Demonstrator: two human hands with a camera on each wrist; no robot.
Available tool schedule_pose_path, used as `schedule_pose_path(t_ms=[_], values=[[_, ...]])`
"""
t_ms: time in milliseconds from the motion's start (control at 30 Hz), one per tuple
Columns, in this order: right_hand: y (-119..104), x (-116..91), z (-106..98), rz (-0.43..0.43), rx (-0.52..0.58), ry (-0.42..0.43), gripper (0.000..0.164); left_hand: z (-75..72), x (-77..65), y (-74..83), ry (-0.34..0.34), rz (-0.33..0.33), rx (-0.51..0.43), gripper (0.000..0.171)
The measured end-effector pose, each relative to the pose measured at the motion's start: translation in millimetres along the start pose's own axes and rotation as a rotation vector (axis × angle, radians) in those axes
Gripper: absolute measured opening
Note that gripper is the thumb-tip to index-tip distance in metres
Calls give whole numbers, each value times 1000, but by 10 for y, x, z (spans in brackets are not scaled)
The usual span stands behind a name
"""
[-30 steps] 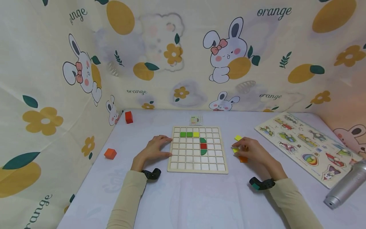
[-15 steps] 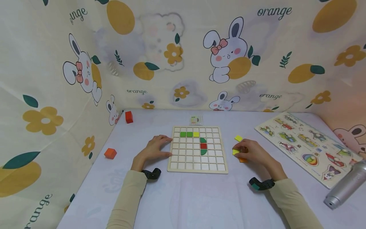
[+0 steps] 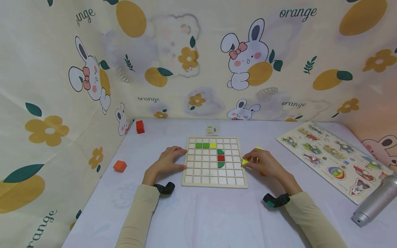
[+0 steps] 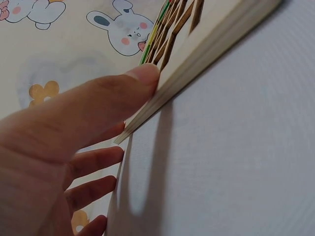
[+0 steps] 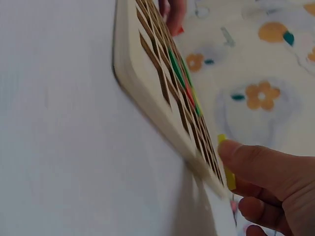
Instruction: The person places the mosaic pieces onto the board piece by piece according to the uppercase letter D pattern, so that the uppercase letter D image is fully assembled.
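Observation:
A wooden grid board (image 3: 214, 186) lies on the table in front of me. My left hand (image 3: 167, 161) rests against its left edge, thumb touching the rim and fingers loosely extended, as the left wrist view also shows. My right hand (image 3: 263, 163) pinches a yellow tile (image 3: 244, 161) between thumb and fingers, by the board's right edge. In the right wrist view the yellow tile (image 5: 230, 178) stands on edge near the rim. Two green squares (image 3: 202, 145) and a yellow square (image 3: 213, 145) sit in one row. A red square (image 3: 221, 158) lies between two dark green rounded pieces (image 3: 221, 151).
Another yellow tile (image 3: 259, 148) and an orange piece (image 3: 262, 174) are partly hidden by my right hand. A small pattern card (image 3: 213, 130) lies behind the board. Two red-orange blocks (image 3: 120, 166) stand left. A picture puzzle (image 3: 328, 155) and silver cylinder (image 3: 375, 199) lie right.
My right hand has picked up a yellow tile from the pieces on the right and moved it left to the board's edge. The left hand has stayed in place.

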State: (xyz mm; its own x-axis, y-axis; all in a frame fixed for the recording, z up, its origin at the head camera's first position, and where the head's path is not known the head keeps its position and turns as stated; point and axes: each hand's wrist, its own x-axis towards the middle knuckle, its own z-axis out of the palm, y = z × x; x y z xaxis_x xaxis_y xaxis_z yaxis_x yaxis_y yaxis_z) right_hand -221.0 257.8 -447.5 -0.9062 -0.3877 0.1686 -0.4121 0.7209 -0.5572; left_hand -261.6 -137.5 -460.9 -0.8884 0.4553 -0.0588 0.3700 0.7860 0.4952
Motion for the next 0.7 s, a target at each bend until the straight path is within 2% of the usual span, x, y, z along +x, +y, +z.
schedule_pose_path(t_ms=[300, 567, 700], values=[[-354, 148, 207, -81, 43, -8, 28, 11, -5, -9, 4, -3, 3, 69], [-582, 240, 441, -177, 48, 8, 25, 1, -13, 4, 0, 0, -10, 69], [-667, 257, 536, -186, 49, -18, 25, -3, -20, 12, 4, 6, -7, 68]])
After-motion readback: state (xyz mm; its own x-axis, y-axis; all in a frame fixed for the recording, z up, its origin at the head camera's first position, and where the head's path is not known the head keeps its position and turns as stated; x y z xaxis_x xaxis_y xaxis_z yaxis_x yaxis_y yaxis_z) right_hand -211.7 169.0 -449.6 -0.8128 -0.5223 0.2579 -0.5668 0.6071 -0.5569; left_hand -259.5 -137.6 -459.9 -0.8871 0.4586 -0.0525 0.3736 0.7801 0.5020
